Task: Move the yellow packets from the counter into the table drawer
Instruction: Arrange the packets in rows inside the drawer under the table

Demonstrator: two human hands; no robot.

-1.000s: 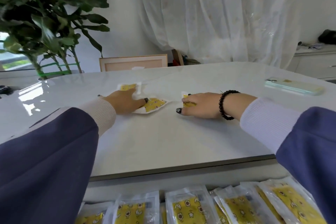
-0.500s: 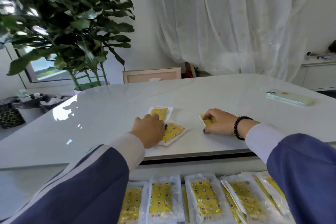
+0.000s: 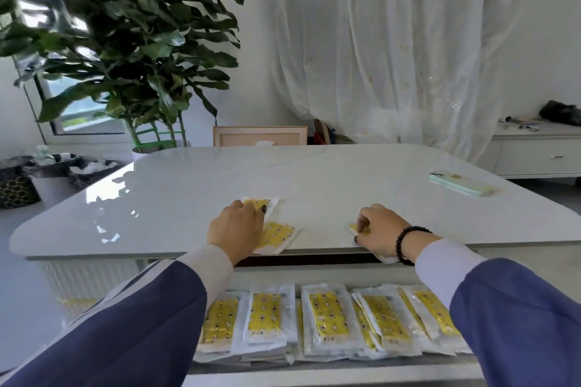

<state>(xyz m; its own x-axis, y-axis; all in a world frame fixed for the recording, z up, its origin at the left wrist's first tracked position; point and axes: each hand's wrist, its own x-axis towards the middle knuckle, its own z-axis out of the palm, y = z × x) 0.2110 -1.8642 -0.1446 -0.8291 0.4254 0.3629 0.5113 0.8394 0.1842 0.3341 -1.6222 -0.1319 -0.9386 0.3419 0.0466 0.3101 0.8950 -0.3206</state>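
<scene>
On the white counter point(image 3: 188, 198), near its front edge, my left hand point(image 3: 237, 229) lies over two yellow packets. Its fingertips press the far packet point(image 3: 267, 202), and its palm covers part of the near packet point(image 3: 278, 236). To the right, my right hand point(image 3: 380, 232) curls its fingers over a third yellow packet point(image 3: 354, 227), whose clear end pokes past the counter edge under my wrist. Below the edge the table drawer point(image 3: 314, 375) stands open, and several yellow packets point(image 3: 327, 319) lie in it side by side.
A pale green phone point(image 3: 460, 184) lies at the counter's right. A large leafy plant point(image 3: 125, 41) stands behind the left corner, next to a framed panel point(image 3: 259, 136). White curtains hang at the back, and a low white cabinet point(image 3: 540, 154) is at far right.
Both hands have slid their packets back across the counter to its front edge. The view has pulled back, and more of the open drawer now shows.
</scene>
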